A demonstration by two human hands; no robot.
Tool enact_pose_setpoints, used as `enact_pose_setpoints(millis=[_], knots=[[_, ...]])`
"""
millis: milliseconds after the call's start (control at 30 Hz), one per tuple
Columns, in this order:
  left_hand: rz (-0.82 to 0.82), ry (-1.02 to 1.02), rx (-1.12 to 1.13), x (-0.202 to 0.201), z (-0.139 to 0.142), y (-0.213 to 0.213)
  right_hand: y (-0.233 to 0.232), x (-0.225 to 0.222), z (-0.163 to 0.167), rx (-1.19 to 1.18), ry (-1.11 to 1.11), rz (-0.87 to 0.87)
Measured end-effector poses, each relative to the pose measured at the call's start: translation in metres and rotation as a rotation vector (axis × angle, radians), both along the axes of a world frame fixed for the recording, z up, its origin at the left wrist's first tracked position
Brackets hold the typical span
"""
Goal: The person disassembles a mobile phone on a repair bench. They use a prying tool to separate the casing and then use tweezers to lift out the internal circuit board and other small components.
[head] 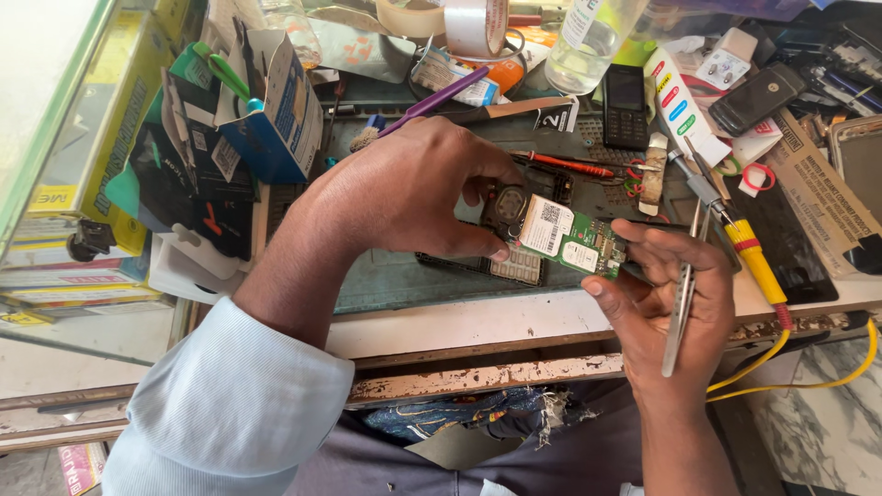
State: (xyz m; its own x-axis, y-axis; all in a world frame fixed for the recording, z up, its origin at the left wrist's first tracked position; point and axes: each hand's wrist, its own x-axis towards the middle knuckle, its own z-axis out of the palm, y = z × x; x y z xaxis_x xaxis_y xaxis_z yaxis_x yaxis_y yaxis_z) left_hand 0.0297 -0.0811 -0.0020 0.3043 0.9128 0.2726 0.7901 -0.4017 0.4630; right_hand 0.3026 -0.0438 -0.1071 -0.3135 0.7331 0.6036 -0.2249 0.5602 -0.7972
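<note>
My left hand (404,188) grips a small phone body (505,209) with a green circuit board (571,239) sticking out of it to the right. My right hand (663,303) holds the board's right end with fingertips and also carries metal tweezers (682,298) pointing up past the palm. Below the board lies a dark phone housing with a white keypad (520,267) on the grey work mat (404,276).
A yellow-handled soldering iron (749,248) with yellow cable lies right of my hand. Behind are a red screwdriver (565,165), black bar phone (625,106), smartphone (758,96), tape rolls (473,23), plastic bottle (588,41), purple tool (432,103), blue box (280,106). Wooden bench edge (478,377) runs below.
</note>
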Motion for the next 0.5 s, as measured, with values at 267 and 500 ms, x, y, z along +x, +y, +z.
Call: enact_pose_setpoints(millis=[267, 500], knots=[[-0.085, -0.037, 0.062, 0.0016, -0.0045, 0.0030, -0.0058, -0.0078, 0.0059, 0.046, -0.194, -0.031], [-0.095, -0.072, 0.070, 0.0023, -0.0064, 0.0030, -0.0074, -0.0047, 0.0034, 0.030, -0.158, -0.011]])
